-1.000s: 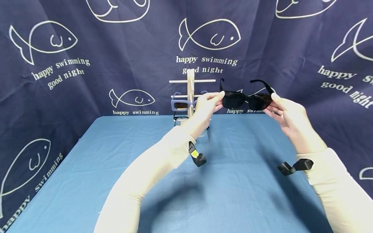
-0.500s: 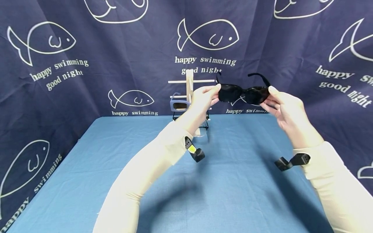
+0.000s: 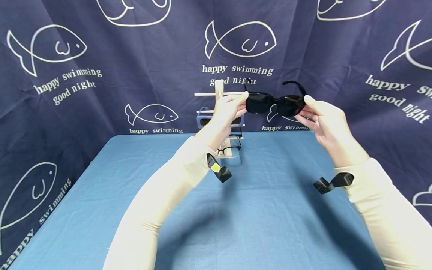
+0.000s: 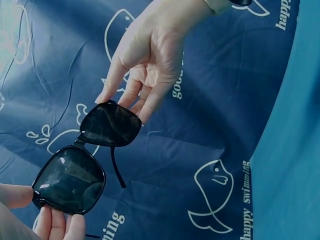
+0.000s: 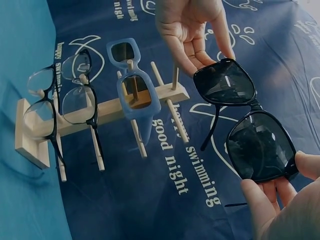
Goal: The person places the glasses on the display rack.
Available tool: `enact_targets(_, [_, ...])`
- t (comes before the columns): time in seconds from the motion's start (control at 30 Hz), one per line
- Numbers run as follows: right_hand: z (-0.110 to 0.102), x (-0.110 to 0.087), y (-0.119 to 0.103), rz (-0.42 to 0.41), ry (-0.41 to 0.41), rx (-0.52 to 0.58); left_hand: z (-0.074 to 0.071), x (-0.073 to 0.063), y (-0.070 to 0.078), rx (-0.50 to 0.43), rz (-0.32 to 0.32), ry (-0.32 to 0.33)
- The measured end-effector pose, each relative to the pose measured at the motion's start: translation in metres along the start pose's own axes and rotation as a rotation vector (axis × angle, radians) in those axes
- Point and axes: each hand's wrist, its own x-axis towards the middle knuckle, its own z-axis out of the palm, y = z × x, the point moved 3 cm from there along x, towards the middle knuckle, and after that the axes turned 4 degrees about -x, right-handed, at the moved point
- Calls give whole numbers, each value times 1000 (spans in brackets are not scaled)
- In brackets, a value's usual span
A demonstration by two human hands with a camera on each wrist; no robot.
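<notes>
Black sunglasses (image 3: 273, 104) are held up in the air between both hands, temples unfolded and pointing away toward the backdrop. My left hand (image 3: 227, 112) pinches the frame's left end between thumb and fingers. At the opposite end, my right hand (image 3: 325, 122) pinches the other corner. Just behind the left hand stands a wooden glasses rack (image 5: 107, 110) with crossbars. Blue-framed sunglasses (image 5: 135, 90) sit on one of its bars. Lower down, two pairs of clear glasses with dark frames rest on it, one being the glasses (image 5: 80, 95) nearer the blue pair. The topmost crossbar (image 3: 204, 94) bears no glasses.
A blue cloth (image 3: 263, 210) covers the table. Behind it hangs a dark blue curtain (image 3: 168, 67) printed with white fish and lettering. Black wrist cameras are strapped over both cream sleeves, such as the left wrist camera (image 3: 219, 168).
Both hands have carried the black sunglasses up and to the left, closer to the rack's top crossbar. The grip on both ends stays the same.
</notes>
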Motion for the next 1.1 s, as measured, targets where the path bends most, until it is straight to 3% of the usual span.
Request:
enact_targets(0.3, [12, 0, 0, 13, 31, -43, -10, 2, 8, 20, 12, 10])
enact_targets(0.73, [33, 3, -2, 20, 27, -53, -21, 0, 24, -32, 70, 48])
enact_targets(1.1, [52, 8, 1, 23, 34, -82, -35, 3, 37, -17, 118, 74])
